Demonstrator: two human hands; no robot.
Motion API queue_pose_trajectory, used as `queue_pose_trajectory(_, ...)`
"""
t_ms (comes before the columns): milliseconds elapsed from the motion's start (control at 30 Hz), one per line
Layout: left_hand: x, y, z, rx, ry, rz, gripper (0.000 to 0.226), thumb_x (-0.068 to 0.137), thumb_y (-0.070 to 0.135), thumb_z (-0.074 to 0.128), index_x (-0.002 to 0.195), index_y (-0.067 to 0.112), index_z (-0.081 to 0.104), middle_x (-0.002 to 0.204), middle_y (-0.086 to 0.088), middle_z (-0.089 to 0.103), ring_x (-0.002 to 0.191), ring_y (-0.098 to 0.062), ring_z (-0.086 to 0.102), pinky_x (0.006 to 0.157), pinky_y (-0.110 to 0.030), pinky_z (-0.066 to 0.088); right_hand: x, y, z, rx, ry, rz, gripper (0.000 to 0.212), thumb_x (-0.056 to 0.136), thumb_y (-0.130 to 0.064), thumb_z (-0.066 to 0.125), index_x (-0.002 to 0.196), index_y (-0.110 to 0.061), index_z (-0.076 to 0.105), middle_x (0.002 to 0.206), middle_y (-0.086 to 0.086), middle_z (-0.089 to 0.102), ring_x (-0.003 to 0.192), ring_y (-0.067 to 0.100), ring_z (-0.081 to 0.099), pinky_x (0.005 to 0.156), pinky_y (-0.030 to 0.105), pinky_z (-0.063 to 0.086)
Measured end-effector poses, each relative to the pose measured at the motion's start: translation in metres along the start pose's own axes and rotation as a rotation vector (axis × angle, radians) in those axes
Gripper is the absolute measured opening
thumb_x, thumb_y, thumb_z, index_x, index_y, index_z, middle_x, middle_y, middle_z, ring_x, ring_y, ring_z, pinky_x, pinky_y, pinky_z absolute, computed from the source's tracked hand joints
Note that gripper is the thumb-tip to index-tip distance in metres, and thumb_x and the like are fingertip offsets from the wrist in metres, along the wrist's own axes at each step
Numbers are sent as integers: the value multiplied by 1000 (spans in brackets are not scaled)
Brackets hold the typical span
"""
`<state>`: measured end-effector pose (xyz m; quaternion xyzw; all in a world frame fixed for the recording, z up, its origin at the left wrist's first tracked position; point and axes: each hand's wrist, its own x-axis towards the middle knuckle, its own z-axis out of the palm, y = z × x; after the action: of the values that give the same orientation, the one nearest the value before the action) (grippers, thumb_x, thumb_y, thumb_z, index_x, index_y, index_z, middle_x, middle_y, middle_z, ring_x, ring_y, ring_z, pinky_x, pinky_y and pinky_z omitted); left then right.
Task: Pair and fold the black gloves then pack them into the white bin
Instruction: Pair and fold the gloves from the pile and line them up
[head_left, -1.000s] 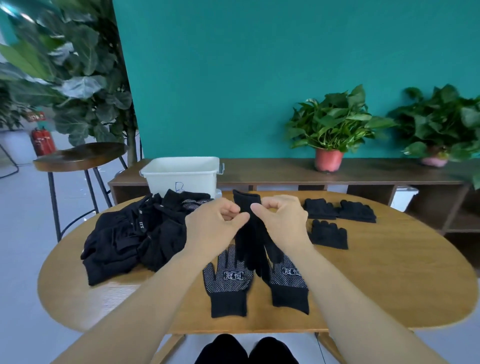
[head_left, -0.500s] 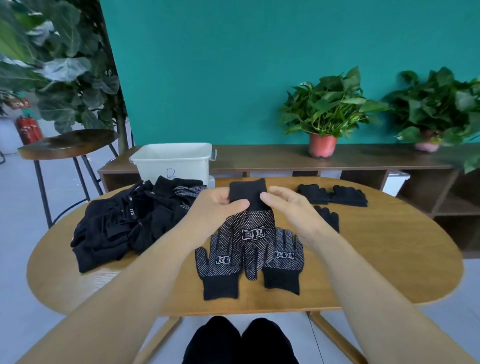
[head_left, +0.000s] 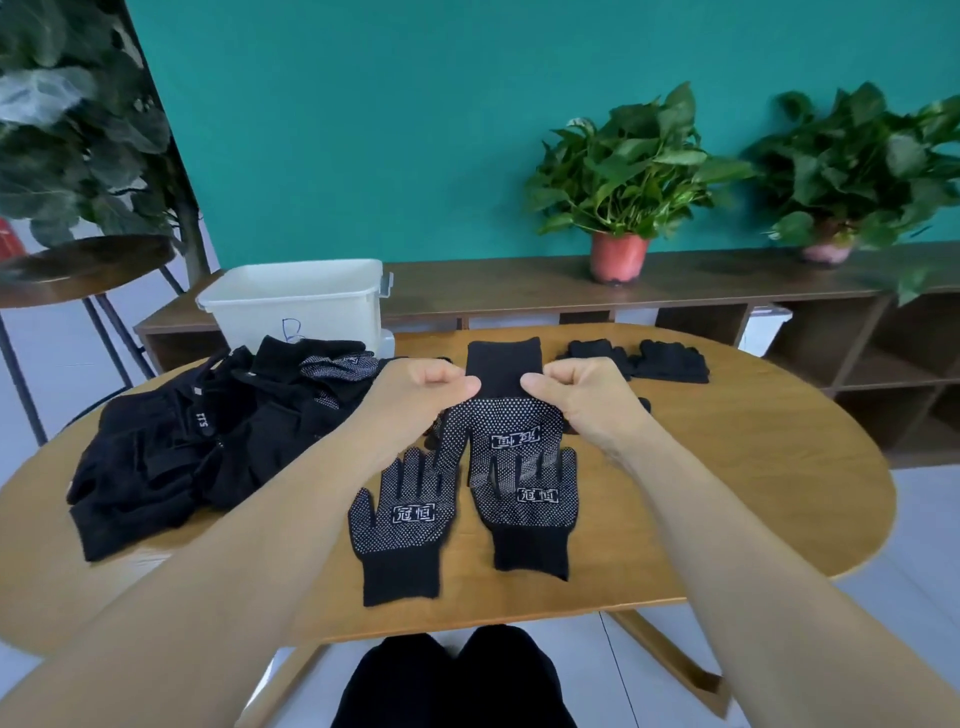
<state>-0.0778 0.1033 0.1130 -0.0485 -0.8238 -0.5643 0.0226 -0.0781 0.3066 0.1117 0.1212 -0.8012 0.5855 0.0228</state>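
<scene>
Two hands: left hand and right hand, centre frame, each pinching one side of a cuff.
Held glove: cuff up, dotted palm to camera, fingers dangling.
Flat gloves: two, side by side on the table, lower centre, partly under those dangling fingers.
Glove pile: left of centre.
White bin: behind the pile, upper left.
Folded gloves: upper right of the hands.
</scene>
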Motion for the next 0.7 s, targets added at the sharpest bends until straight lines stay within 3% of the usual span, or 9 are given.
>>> queue_pose_trajectory(200,44,-1,20,24,-5,15,21,88,36,71,101,20,76,113,6,71,104,-10,65,101,-35,46,30,16,-15,-19,76,5,51,93,-22,65,66,11,37,68,8,37,65,21,31,64,31,29)
queue_pose_trajectory(400,90,-3,35,19,-14,6,8,88,33,72,88,26,75,106,7,73,103,-11,65,104,-40,45,70,35,-30,-33,113,38,50,93,-22,64,67,13,39,68,9,40,64,21,35,63,33,34)
queue_pose_trajectory(467,103,-2,37,27,-17,25,6,89,31,71,86,26,73,100,9,73,97,-7,65,98,-33,46,79,35,-33,-43,142,21,50,93,-20,64,64,10,36,65,8,34,62,21,31,60,30,32)
queue_pose_trajectory(600,110,-13,42,64,-50,25,12,90,30,70,94,20,75,101,11,72,93,2,64,79,-12,44,79,49,-33,-85,151,28,52,93,-18,64,56,-14,28,56,-1,22,51,10,21,47,22,22)
queue_pose_trajectory(700,100,-37,50,124,-117,13,12,91,28,70,93,18,76,97,11,74,84,10,65,66,1,41,68,74,-25,-89,96,121,51,93,-20,64,55,-7,32,57,1,27,51,9,25,50,24,24)
